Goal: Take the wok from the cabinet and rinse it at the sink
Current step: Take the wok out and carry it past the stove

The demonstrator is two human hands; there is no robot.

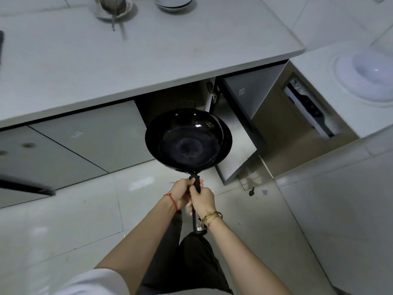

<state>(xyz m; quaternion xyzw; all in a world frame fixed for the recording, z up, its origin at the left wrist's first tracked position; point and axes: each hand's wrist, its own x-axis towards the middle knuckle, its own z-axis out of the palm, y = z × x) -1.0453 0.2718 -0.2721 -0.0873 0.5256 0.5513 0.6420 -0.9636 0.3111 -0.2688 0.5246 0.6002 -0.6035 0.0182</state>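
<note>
A black wok (pixel 187 141) hangs in the air in front of the open cabinet (pixel 170 103) under the grey countertop. Its long black handle points back at me. My left hand (pixel 180 194) grips the handle just behind the bowl. My right hand (pixel 202 202) grips it right behind the left, and the handle's metal end sticks out below my right wrist. The wok's bowl looks empty and glossy. The cabinet door (pixel 236 133) stands swung open to the right. No sink is in view.
The grey countertop (pixel 148 54) carries a plate with a metal strainer (pixel 112 7) and stacked white bowls (pixel 173 3) at the far edge. A white appliance with a round lid (pixel 365 77) stands at the right. A small dark object (pixel 251 191) lies on the tiled floor.
</note>
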